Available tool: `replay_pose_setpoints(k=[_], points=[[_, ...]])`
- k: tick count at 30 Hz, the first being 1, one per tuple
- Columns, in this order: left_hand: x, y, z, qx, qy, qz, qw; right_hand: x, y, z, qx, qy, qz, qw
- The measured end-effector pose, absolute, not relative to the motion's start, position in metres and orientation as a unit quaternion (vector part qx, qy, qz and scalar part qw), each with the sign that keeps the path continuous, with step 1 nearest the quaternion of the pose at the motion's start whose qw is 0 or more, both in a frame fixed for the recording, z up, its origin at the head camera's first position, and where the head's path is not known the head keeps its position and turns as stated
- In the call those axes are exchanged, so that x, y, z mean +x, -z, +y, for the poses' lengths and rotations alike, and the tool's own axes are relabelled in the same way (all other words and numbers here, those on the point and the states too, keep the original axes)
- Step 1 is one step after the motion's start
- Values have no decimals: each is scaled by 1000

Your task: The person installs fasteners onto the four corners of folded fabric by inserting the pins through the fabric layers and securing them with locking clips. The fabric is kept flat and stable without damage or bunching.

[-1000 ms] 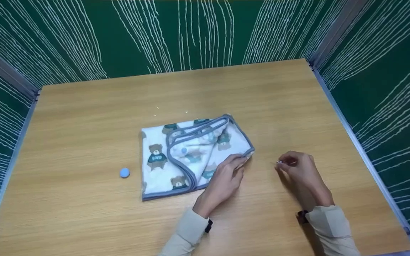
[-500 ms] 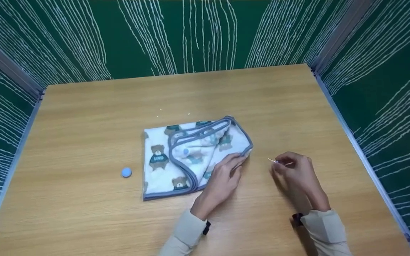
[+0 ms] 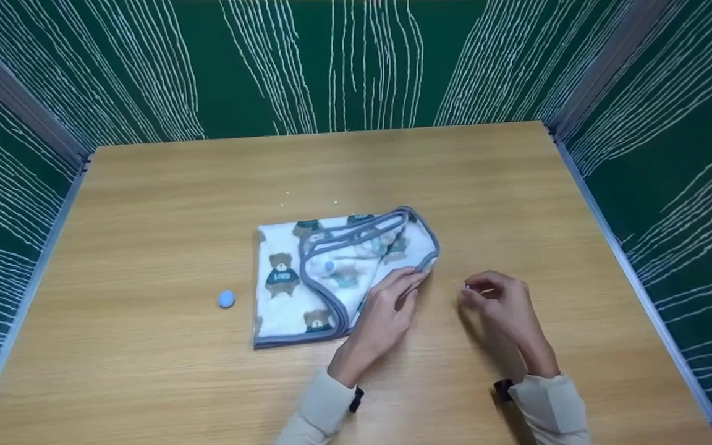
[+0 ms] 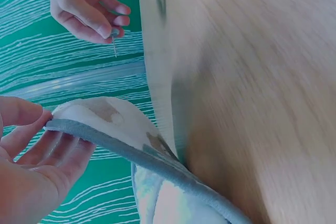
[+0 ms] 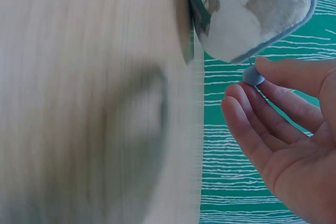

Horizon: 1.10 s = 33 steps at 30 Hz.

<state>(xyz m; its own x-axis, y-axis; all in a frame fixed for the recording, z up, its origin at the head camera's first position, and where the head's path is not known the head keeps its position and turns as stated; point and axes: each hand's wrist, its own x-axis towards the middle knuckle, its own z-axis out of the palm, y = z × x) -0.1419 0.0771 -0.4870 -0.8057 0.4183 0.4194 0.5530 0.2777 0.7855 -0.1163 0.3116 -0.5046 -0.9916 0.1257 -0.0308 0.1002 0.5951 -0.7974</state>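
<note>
A folded white blanket [image 3: 282,275] with teddy bears and a grey-blue border lies mid-table. My left hand [image 3: 381,315] pinches its right-hand border between thumb and fingers, holding that edge up off the table, as the left wrist view shows. To the right, my right hand [image 3: 507,309] pinches a pin by its round blue head [image 5: 253,75]. In the left wrist view the thin shaft of the pin [image 4: 115,45] sticks out past the fingertips. In the head view a gap separates this pin from the blanket's raised edge. A round blue head [image 3: 329,266] shows on the blanket's folded-over flap.
Left of the blanket, a round blue piece [image 3: 226,299] sits on the wooden table [image 3: 146,247]. Several tiny pale bits [image 3: 335,202] are scattered behind the blanket. Green walls [image 3: 381,62] with white streaks enclose the table at the back and both sides.
My right hand has moved left, nearer the blanket, with the pin's shaft coming into sight half a second ago. My left hand keeps its grip on the border. The head view has shifted slightly.
</note>
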Motion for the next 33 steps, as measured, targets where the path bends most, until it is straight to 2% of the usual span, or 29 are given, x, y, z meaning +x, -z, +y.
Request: replay_pose_setpoints(k=[8, 23, 33], points=[[-142, 482, 70, -295, 537, -787, 72, -121, 500, 296, -44, -463, -885, 30], [-141, 482, 57, -278, 546, -781, 122, -133, 486, 260, 22, -522, -845, 114], [-140, 480, 46, -251, 556, -782, 128, -135, 460, 233, 39, -539, -834, 113]])
